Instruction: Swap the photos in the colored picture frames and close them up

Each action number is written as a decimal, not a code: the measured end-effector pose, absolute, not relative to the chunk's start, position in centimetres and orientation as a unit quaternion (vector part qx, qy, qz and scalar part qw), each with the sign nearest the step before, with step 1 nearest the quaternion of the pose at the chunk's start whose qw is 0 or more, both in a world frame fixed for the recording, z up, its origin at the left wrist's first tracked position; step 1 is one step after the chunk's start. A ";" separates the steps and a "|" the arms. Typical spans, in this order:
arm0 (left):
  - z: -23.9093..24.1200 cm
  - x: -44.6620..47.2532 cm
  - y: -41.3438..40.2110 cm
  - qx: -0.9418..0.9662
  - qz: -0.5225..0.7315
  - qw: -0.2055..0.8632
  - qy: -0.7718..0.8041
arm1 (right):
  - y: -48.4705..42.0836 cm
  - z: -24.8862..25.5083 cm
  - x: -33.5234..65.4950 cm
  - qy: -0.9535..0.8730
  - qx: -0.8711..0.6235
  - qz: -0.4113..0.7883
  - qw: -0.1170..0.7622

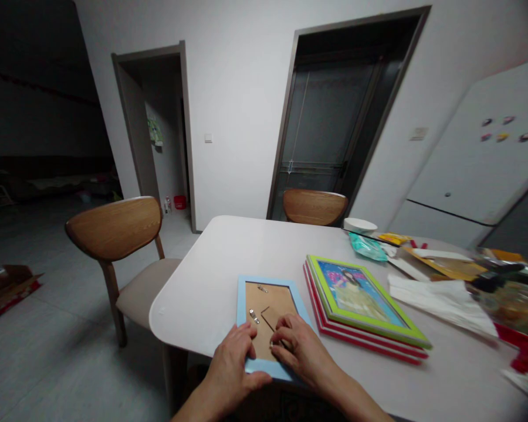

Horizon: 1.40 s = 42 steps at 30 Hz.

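A light-blue picture frame (243, 293) lies face down near the table's front edge, its brown backing board (275, 298) upward. Two small metal hangers (254, 316) rest on the board. My left hand (234, 360) lies on the frame's lower left corner, thumb spread along the bottom edge, holding nothing. My right hand (301, 351) is closed over the lower right of the board, thumb and fingers pinched near a small shiny metal piece (271, 346). A thin dark L-shaped line (268, 318) runs under its fingers; whether it is a tool or a cut cannot be told.
Stacked frames, a green one (369, 299) with a picture over red ones (365, 343), stand to the right. Beyond them lie a teal packet (367, 246), white bowl (359, 225), white paper (440, 299) and clutter. Wooden chairs (114, 228) stand at the table's left and far sides.
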<state>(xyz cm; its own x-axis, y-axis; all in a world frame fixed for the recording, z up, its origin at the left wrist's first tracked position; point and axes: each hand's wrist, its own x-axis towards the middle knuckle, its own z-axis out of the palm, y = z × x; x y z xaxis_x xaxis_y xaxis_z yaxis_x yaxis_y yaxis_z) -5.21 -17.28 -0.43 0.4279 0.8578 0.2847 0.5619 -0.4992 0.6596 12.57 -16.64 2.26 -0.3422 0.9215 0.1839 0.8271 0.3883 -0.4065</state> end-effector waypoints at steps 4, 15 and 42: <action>-0.5 -5.2 -17.2 0.805 0.309 0.246 0.442 | -18.4 2.3 13.7 -0.837 -0.499 0.116 0.192; 0.1 -5.3 -17.2 0.802 0.311 0.262 0.438 | -20.0 2.3 13.7 -0.838 -0.502 0.083 0.196; 0.1 -5.2 -16.9 0.799 0.309 0.271 0.440 | -17.9 3.2 14.1 -0.796 -0.513 0.208 0.247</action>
